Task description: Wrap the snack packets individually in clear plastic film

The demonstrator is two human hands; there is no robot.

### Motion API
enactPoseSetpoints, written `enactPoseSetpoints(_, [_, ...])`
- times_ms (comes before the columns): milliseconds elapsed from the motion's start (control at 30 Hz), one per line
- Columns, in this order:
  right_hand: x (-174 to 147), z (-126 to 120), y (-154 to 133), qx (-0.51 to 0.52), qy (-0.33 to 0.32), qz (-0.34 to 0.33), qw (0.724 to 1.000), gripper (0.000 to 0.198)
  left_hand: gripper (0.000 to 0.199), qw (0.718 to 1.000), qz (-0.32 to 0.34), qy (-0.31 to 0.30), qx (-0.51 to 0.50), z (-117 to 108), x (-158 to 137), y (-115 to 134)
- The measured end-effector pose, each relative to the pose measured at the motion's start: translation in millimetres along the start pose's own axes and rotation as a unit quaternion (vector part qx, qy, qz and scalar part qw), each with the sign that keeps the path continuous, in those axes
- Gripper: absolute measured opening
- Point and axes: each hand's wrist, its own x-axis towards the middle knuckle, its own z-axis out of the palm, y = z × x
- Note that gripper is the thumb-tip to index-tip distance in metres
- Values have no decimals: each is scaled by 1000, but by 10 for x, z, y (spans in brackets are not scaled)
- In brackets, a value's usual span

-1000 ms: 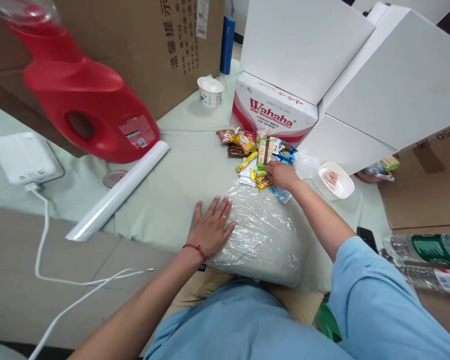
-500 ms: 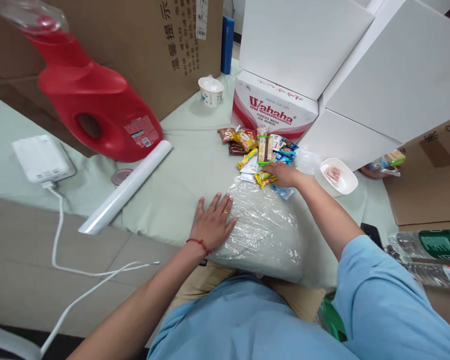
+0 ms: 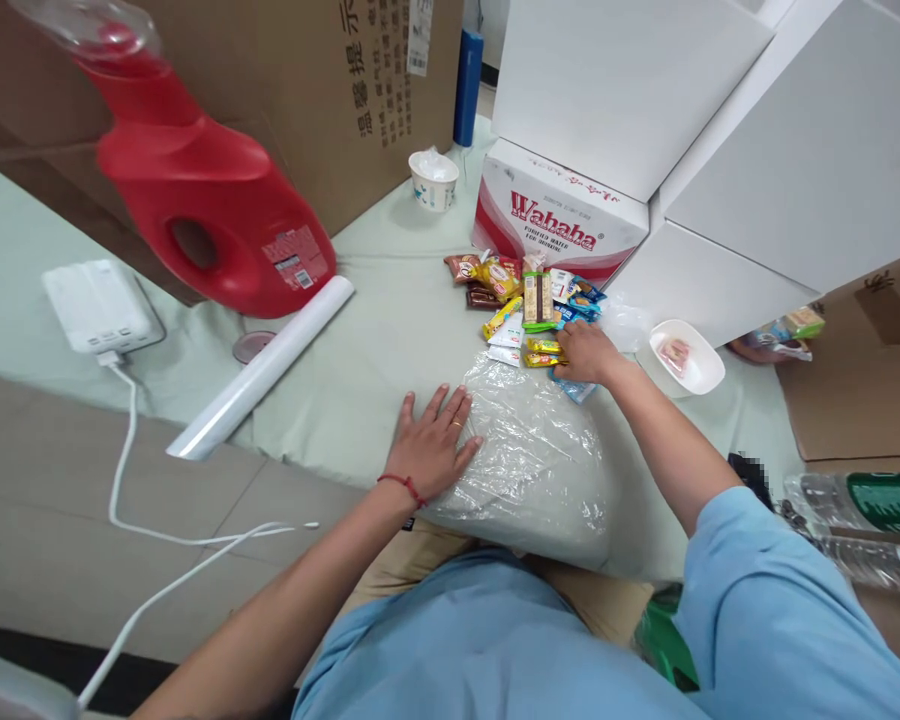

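My left hand [image 3: 431, 445] lies flat with its fingers spread, partly on the green cloth and partly on the edge of a clear plastic sheet [image 3: 532, 450]. My right hand [image 3: 589, 352] reaches to the right side of a pile of small wrapped snacks. Its thumb and fingers close around the right end of a yellow snack packet [image 3: 544, 360]. A beige and green wafer packet [image 3: 538, 300], white sachets [image 3: 506, 335] and a golden packet [image 3: 499, 280] lie just left of it. Under the right hand a light blue wrapper [image 3: 576, 390] shows in part.
Behind the snacks stands a Wahaba carton [image 3: 555, 215]. A white bowl [image 3: 690, 360] sits right of my right hand, a paper cup [image 3: 433, 180] at the back. On the left are a red jug [image 3: 232, 210], a white roll [image 3: 262, 370] and a power bank [image 3: 103, 305].
My right hand has shifted slightly right and down at the pile. A yellow packet formerly tilted under its fingers now lies level, with yellow packaging lined up in two rows. My left hand stays put.
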Motion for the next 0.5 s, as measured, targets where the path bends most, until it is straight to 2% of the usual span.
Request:
enactPoseSetpoints(133, [-294,-241,188,57,75,53,994,41,66,1000,-2,-7,-5,-18,4,7])
enactPoseSetpoints(200, [-508,-378,162,95,96,47,990,35,67,1000,-2,-13,-9,-32,8,15])
enactPoseSetpoints(267, [-724,-454,-14,124,78,8,989,32,67,1000,-5,-17,-12,-43,13,23])
enactPoseSetpoints(333, [-900,-433,-313,133,34,-30,990,32,67,1000,-8,-23,-12,-50,16,31])
enactPoseSetpoints(400, [-1008,-320,-648,130,-9,-43,991,33,67,1000,-11,-27,-10,-50,16,36])
enactPoseSetpoints(500, [-1065,-84,-1020,130,-37,-19,991,34,67,1000,-9,-26,-4,-40,11,37])
